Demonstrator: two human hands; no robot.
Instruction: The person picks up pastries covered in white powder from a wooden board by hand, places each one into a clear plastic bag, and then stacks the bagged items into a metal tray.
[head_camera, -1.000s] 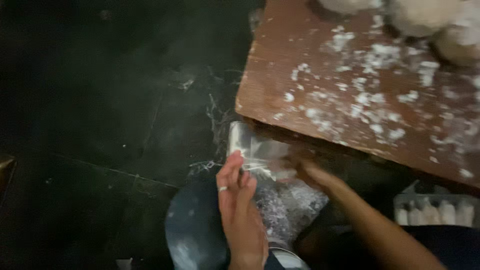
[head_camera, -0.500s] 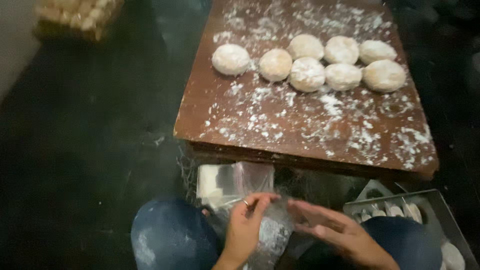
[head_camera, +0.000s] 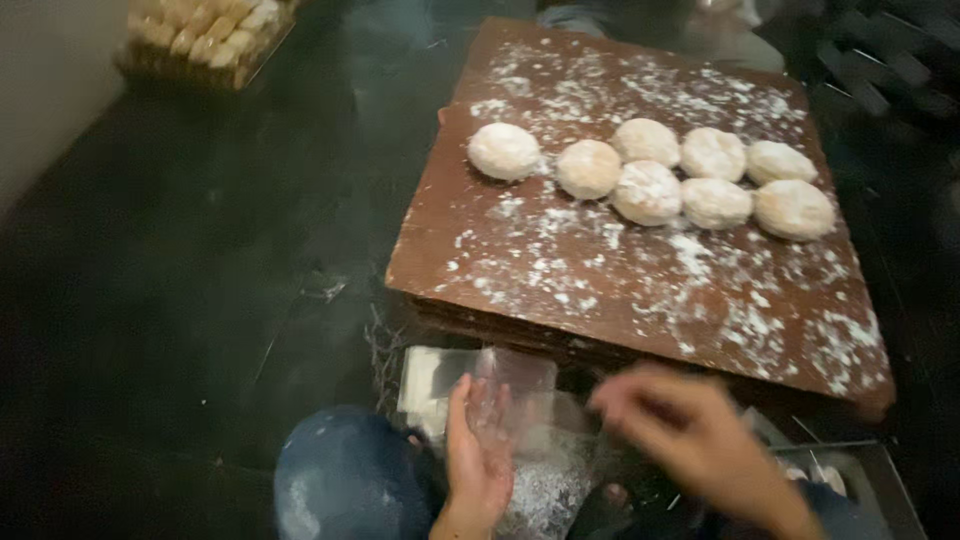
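Dark floor (head_camera: 180, 280), then a floury wooden desk (head_camera: 560, 290) carrying seven dough rounds (head_camera: 648, 192). Left hand (head_camera: 478, 455) has its grip flat on a clear plastic bag (head_camera: 520, 395) below the desk edge. Right hand (head_camera: 690, 435) is blurred and loosely spread, holding nothing; looks like bag prep, which probably needs the mouth pulled wide.

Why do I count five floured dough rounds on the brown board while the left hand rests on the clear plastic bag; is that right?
Not quite. The head view shows seven dough rounds on the brown board, not five. The rest holds: the left hand rests on the clear plastic bag below the board's near edge, and the rounds are dusted with flour.
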